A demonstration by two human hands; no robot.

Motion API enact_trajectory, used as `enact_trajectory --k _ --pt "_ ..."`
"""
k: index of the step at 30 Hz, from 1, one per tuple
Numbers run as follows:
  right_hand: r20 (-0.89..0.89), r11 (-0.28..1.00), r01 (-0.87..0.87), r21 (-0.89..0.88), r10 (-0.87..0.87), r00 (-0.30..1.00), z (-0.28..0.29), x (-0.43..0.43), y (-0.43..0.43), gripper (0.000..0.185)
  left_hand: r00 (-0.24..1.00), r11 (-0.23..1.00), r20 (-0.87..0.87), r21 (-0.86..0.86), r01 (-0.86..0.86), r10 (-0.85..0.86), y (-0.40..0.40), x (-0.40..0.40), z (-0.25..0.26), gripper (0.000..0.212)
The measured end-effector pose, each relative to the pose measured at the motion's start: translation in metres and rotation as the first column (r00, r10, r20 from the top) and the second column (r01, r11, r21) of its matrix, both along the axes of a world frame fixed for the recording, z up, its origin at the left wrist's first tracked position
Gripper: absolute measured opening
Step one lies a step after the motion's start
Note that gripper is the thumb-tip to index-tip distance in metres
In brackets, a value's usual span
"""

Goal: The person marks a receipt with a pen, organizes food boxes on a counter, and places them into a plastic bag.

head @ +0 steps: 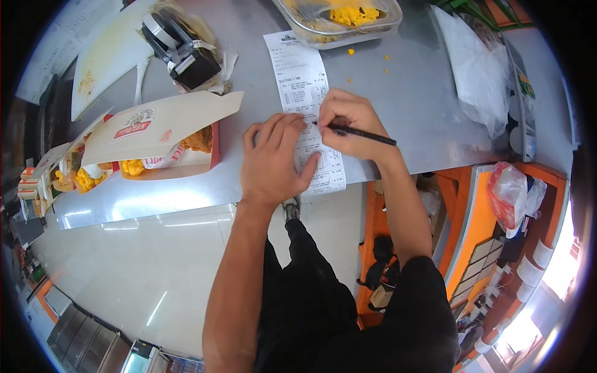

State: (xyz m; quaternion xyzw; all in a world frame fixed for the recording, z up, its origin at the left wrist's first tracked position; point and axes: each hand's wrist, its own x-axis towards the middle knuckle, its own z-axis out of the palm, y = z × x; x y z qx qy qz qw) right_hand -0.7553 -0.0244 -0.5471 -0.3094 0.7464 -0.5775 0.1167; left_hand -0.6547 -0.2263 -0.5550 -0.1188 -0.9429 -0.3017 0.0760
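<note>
A long printed paper receipt (pixel 298 70) lies on the steel table (pixel 410 93), its lower end over the front edge. My left hand (pixel 275 154) rests flat on it with the fingers spread, holding nothing. In my right hand (pixel 350 121) is a slim black pen (pixel 364 134), its tip at the receipt just beside my left fingertips. To the left stands a paper food box (pixel 154 126) with its lid partly raised, showing fried chicken (pixel 198 140), yellow scrambled egg (pixel 133 167) and a printed wrapper. Smaller boxes of food stand further left.
A tape dispenser (pixel 191 60) and a white cutting board (pixel 112 56) are at the back left. A film-covered container (pixel 322 37) of yellow food stands behind the receipt, with crumbs near it. Plastic bags (pixel 480 79) lie at the right.
</note>
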Motion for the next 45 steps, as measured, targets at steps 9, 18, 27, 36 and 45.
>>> enact_trajectory --k 9,18,27,36,45 --pt "-0.008 0.988 0.101 0.116 -0.101 0.995 0.003 -0.001 -0.005 0.013 0.997 0.998 -0.044 0.015 -0.059 0.06 0.004 -0.005 0.013 0.074" --pt "-0.046 0.975 0.156 0.156 -0.151 0.988 0.003 -0.033 -0.03 0.015 0.995 0.999 -0.099 0.027 -0.023 0.026 0.002 -0.006 0.01 0.05" --pt "-0.008 0.937 0.285 0.202 -0.289 0.957 0.029 -0.032 0.01 0.008 0.997 0.999 -0.069 0.023 -0.035 0.037 0.003 0.001 0.01 0.037" --pt "0.008 0.887 0.354 0.296 -0.372 0.928 0.053 0.0 0.001 0.023 0.999 0.998 -0.001 0.053 -0.039 0.04 0.003 -0.004 0.013 0.073" --pt "0.287 0.957 0.274 -0.098 -0.237 0.928 0.006 0.006 -0.01 0.005 0.998 0.998 0.031 -0.048 -0.049 0.05 0.008 -0.011 0.02 0.081"
